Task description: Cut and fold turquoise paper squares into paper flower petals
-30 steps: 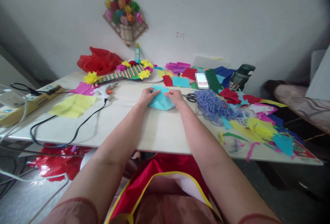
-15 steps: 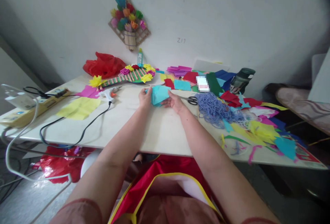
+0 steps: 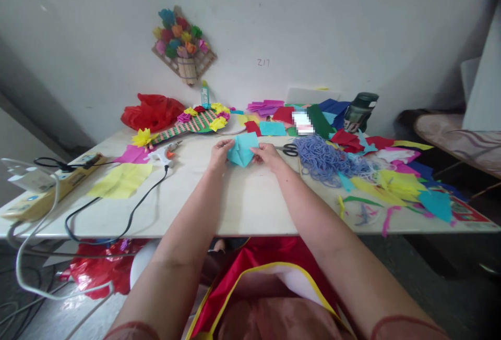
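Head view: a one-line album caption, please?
Both hands, left hand and right hand, fold turquoise paper sheet above cluttered white table.

- Turquoise paper piece point(image 3: 242, 149): thin sheet, tissue- or crepe-like, folded over on itself w/ several creases, so outline was irregular.
- Roughly fan- or wedge-shaped: broad flat edge up top, tapering to a blunt point at bottom.
- Pose: lifted just off white tabletop, tilted up toward the wall, lower tip close to the surface; couldn't tell if it touched.
- Location: about mid-table, pinched at its left & right edges.
- Colour even, no print or marks visible.
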Available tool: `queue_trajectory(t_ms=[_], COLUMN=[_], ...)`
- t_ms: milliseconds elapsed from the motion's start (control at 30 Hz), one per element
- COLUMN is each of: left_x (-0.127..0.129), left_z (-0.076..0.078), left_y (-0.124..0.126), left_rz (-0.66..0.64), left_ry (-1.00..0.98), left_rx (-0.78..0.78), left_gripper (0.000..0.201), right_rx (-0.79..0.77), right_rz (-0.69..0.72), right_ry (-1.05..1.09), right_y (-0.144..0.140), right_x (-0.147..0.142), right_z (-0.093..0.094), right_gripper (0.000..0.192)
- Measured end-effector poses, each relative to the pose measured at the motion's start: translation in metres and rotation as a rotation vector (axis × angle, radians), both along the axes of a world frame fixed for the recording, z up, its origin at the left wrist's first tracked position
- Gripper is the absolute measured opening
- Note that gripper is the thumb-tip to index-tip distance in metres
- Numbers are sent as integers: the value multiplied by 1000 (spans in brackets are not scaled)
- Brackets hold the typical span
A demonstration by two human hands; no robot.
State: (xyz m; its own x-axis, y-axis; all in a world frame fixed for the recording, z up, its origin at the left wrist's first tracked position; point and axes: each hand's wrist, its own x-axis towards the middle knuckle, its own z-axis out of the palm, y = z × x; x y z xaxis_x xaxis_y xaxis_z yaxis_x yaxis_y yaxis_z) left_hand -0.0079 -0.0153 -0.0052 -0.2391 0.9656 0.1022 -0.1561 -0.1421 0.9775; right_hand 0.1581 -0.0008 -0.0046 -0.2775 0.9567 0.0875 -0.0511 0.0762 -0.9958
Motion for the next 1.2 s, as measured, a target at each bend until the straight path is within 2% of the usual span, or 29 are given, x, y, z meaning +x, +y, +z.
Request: queue_trajectory(t_ms=[100,200,367,467,567,733,967,1200], left_x=[-5,-7,-4,-3,-4,-8,-12,-13], left_z=[4,4,1,0,1,1,-5,-3], left_y=[-4,-7,-7,-6,-6,-7,-3,-3], left_rz=[-122,-203,-143,-125,-155,-216,-289,-350], left_ry=[-42,19,96,137,96,52,44,32], left_rx=[-25,-25,8,-23,-74,-74,-48,-86], left_gripper=[37,33,35,33,29,29,32,37], right_rx=[21,24,48,53,51,56,61,60], right_rz=[100,115,53,23,51,89,46,44], right_ry=[-82,-135,-104,-99,-108,-115,-84,-45], right_y=[1,0,-2,0,2,3,7,8], right_x=[8,11,10,10,11,13,15,15], right_z=[0,2,6,4,3,2,-3,-6], right_gripper=[25,26,27,27,27,26,23,19])
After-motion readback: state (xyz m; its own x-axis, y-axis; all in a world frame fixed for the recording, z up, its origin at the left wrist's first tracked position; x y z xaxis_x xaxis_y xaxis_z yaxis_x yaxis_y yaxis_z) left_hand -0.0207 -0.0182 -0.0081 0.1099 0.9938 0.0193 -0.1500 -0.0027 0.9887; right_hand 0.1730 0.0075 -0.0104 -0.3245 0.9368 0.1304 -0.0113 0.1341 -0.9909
